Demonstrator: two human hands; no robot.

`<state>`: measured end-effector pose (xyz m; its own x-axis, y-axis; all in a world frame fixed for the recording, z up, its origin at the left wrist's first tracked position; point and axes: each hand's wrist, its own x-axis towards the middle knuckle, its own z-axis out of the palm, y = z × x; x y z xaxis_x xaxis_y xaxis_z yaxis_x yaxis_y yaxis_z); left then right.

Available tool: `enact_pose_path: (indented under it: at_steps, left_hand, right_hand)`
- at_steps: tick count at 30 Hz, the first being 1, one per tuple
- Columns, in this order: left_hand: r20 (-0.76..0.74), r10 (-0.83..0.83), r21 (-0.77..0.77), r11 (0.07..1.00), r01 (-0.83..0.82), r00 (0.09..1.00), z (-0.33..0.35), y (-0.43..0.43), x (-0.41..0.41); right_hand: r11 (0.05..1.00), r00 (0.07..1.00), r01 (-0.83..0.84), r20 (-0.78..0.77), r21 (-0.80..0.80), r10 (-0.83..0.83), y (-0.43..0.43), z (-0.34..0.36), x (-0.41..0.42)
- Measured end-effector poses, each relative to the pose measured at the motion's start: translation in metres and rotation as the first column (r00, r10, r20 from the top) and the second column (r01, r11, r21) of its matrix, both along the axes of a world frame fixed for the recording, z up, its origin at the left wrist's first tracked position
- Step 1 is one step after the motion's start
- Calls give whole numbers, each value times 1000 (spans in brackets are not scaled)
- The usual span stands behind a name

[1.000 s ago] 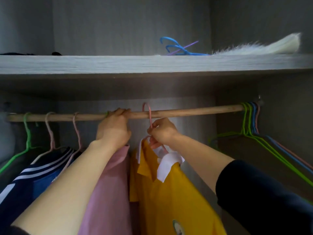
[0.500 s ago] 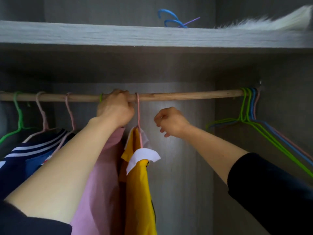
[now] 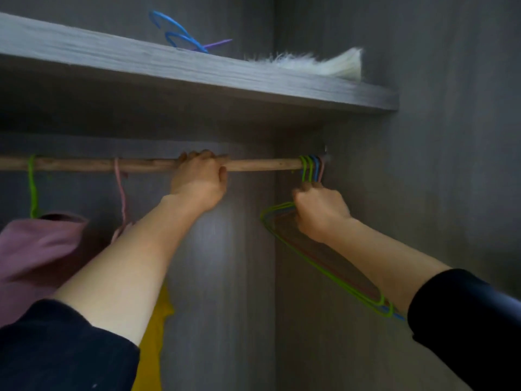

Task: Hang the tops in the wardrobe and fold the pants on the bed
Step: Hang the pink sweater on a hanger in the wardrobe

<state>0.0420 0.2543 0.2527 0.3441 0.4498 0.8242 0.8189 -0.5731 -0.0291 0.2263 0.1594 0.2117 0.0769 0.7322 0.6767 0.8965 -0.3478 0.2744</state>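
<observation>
A wooden rail (image 3: 262, 165) runs across the wardrobe. My left hand (image 3: 200, 180) grips the rail near its middle. My right hand (image 3: 318, 213) holds the necks of several empty wire hangers (image 3: 310, 170), green, blue and pink, bunched at the rail's right end. A yellow top (image 3: 158, 334) hangs on a pink hanger (image 3: 121, 193), mostly hidden behind my left arm. A pink top (image 3: 36, 249) hangs on a green hanger (image 3: 32, 187) at the far left.
A grey shelf (image 3: 197, 71) sits above the rail. On it lie blue and purple hangers (image 3: 180, 35) and a white furry item (image 3: 313, 64). The wardrobe's grey side wall (image 3: 451, 165) stands close on the right.
My right hand left the yellow top's hanger and moved right onto the empty hangers. My left hand slid right along the rail. The view turned right, so the navy top is out of frame.
</observation>
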Motion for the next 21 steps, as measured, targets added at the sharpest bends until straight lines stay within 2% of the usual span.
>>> enact_pose_path:
  at_steps: [4, 8, 9, 11, 14, 18, 21]
  left_hand:
    - [50, -52, 71, 996, 48, 997, -8, 9, -2]
    - [59, -74, 112, 991, 67, 995, -10, 14, 0]
    - [66, -75, 117, 991, 67, 995, -11, 16, 1]
    - [74, -77, 130, 989, 67, 994, -11, 18, 2]
    - [78, -81, 146, 987, 69, 994, -12, 20, 0]
    - [68, -107, 138, 986, 97, 992, -10, 20, -3]
    - [45, -115, 108, 988, 109, 992, -8, 22, -5]
  right_hand:
    - [996, 996, 92, 2, -19, -92, 2, -5, 11]
    - [996, 995, 85, 47, -22, -84, 6, -6, 12]
    - [997, 997, 70, 16, -17, -70, 6, -5, 11]
    - [1000, 990, 25, -141, 13, -23, 8, -1, 8]
    - [995, 931, -35, -359, 94, 67, 12, 6, 2]
    - [968, 776, -130, -586, 216, 235, 17, 10, -8]
    - [943, 694, -179, -643, 282, 324, 12, 4, -16]
